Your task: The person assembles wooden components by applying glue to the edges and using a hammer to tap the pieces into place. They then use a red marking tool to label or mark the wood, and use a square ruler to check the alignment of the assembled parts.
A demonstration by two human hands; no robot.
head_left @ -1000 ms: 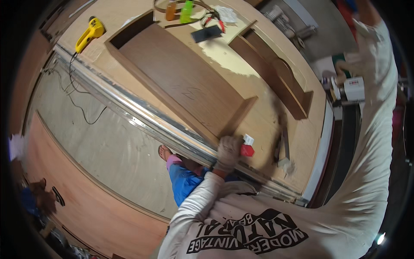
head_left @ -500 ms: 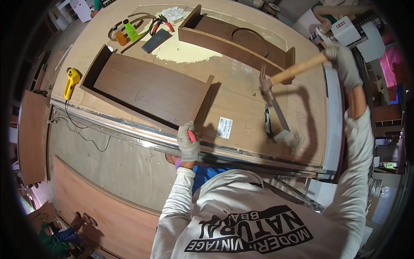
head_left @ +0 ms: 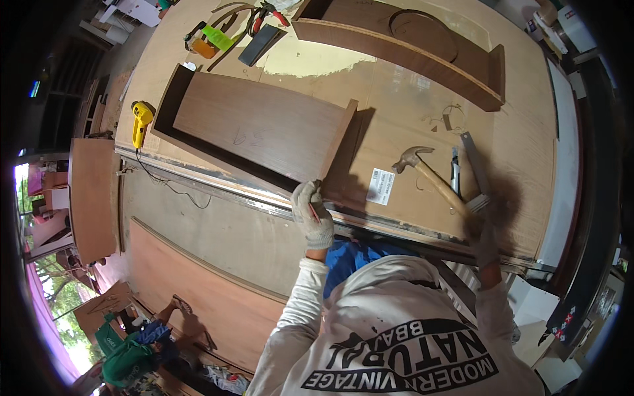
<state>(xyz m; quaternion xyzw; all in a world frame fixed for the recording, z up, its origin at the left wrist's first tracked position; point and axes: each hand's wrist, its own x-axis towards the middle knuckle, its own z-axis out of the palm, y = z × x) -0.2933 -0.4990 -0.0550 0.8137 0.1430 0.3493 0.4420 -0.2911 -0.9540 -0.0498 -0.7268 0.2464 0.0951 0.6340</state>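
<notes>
My left hand (head_left: 313, 216), in a pale knitted glove, is closed at the near corner of a brown open wooden box (head_left: 257, 129) lying on the worktable. A thin red thing shows against that glove; its kind is unclear. My gloved right hand (head_left: 487, 245), partly in shadow, grips the handle end of a claw hammer (head_left: 436, 179). The hammer's head points left, low over the table beside a white label (head_left: 380, 186). Right of the hammer lie a utility knife (head_left: 455, 171) and a metal try square (head_left: 474, 162).
A second brown wooden box (head_left: 403, 56) stands at the back, with a curved dark strip in it. Far left are pliers (head_left: 265, 14), bottles (head_left: 218, 38), a dark block (head_left: 260, 45) and a yellow heat gun (head_left: 140, 124). Another person (head_left: 129, 356) is at lower left.
My right hand has swung the hammer from raised at the right down toward the table's near edge. My left hand stays at the box corner. The whole view has shifted.
</notes>
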